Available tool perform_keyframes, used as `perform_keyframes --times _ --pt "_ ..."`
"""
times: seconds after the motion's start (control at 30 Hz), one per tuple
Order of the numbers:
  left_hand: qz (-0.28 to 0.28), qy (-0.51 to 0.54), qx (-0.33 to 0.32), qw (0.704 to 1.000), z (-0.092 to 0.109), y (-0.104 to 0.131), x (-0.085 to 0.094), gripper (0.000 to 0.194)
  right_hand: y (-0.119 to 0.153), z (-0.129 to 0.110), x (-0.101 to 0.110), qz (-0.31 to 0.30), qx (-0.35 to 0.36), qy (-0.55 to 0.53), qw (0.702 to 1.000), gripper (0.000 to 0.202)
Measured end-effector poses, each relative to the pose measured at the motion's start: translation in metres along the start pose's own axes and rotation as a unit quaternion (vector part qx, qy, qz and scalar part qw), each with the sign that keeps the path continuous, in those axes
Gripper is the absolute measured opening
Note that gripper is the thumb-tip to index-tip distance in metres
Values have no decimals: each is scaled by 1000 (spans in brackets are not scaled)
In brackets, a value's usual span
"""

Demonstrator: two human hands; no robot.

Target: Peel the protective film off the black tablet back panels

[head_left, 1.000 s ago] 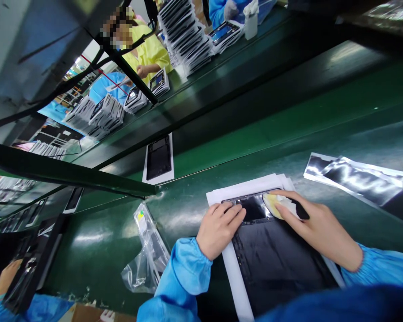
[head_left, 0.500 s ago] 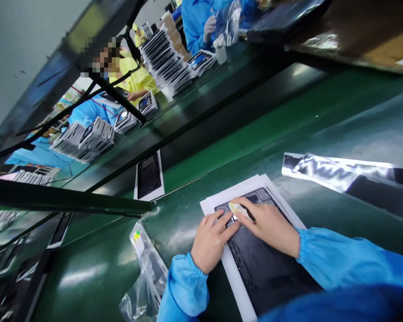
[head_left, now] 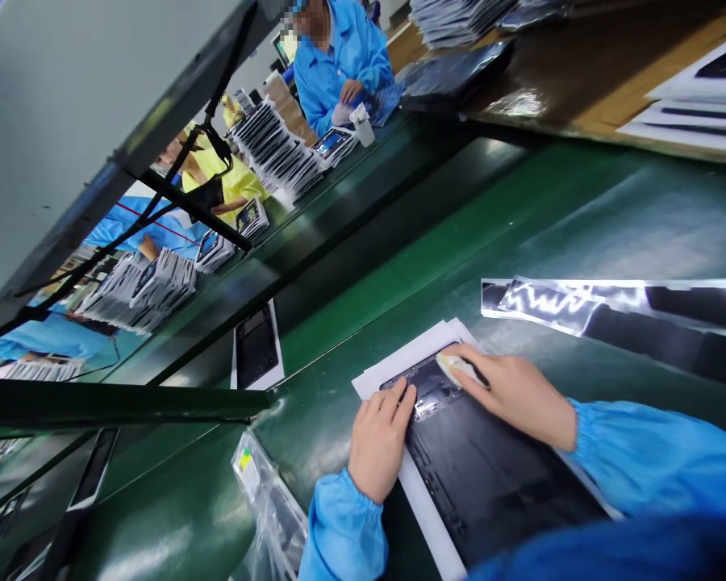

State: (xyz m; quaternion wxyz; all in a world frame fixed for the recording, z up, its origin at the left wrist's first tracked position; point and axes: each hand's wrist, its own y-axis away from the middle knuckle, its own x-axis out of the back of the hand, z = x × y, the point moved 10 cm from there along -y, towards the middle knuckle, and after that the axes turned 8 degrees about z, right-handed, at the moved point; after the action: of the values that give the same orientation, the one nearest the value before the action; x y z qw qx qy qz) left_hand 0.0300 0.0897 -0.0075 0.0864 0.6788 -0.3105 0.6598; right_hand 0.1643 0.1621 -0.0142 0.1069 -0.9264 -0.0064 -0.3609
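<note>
A black tablet housing [head_left: 490,476] lies on white sheets [head_left: 372,382] on the green bench in front of me. My left hand [head_left: 380,440] rests with stretched fingers on the housing's upper left edge, holding nothing. My right hand [head_left: 514,390] pinches a small whitish, yellow-tinged pad [head_left: 453,367] with a dark patch, which touches the housing near its upper right corner. Between my hands, a glossy strip [head_left: 432,395] spans the housing's upper part. My right hand partly hides the housing's right edge, and my blue clothing covers its near end.
Dark strips under clear film [head_left: 586,311] lie at right; a clear plastic bag [head_left: 272,492] is at left. Another black panel [head_left: 257,347] lies beyond the seam. A green metal bar [head_left: 121,403] crosses at left. Co-workers [head_left: 342,60] sit behind stacked panels [head_left: 278,153].
My right hand has moved the pad rightward along the housing's top end. My left fingers have drawn back a little, exposing the glossy strip. The camera view has shifted as well.
</note>
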Motion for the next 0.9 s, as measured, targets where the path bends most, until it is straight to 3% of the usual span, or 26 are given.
perform_keyframes --times 0.17,0.27,0.37,0.43,0.5,0.63,0.8,0.9 --pt "19 -13 11 1000 17 -18 1 40 -2 24 17 33 -69 -78 994 30" --pt "26 41 -11 999 33 -39 -2 35 -2 42 29 88 -120 -134 980 34" --pt "42 58 73 995 9 -58 -5 33 -1 59 38 129 -162 -174 963 37" --pt "39 42 149 987 -17 -64 -9 47 0 65 39 134 -178 -195 955 37" --pt "13 46 176 983 -32 -68 -17 48 1 66 37 126 -182 -213 952 35" --pt "-16 61 142 988 -29 -71 -26 10 0 57 32 98 -158 -242 952 31" --pt "49 33 100 993 -19 -71 -5 11 4 43 32 84 -116 -262 954 30" --pt "56 44 89 993 -17 -72 9 14 12 29 24 48 -88 -278 955 28"
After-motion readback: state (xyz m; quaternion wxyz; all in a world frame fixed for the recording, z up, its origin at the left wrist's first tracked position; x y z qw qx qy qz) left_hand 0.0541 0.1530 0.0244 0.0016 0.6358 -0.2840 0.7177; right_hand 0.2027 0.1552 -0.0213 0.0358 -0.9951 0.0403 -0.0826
